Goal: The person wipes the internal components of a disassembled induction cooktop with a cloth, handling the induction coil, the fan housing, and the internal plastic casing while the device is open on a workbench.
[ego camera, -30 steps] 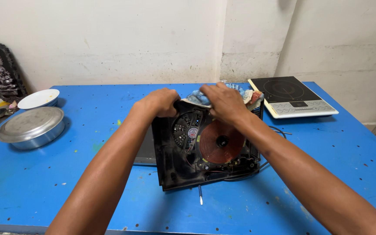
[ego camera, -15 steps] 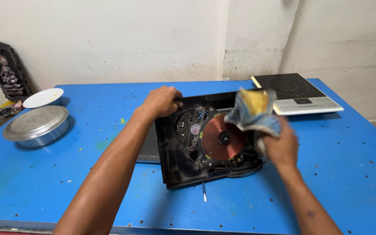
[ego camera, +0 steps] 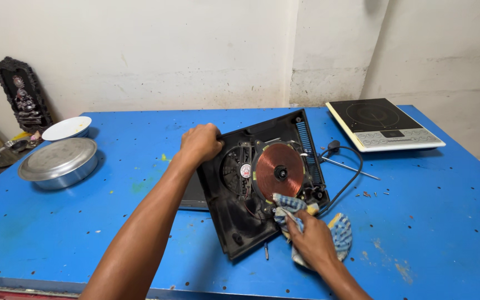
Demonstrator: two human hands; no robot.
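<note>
Your left hand grips the opened cooker mid-frame on the blue desk; your right hand clutches a cloth against its lower edge.

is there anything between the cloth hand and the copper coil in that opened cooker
Nothing visible. The right hand presses the checked cloth against the near edge of the open cooker base, and the copper coil lies bare just beyond it. The left hand grips the far corner, clear of that path.
</note>
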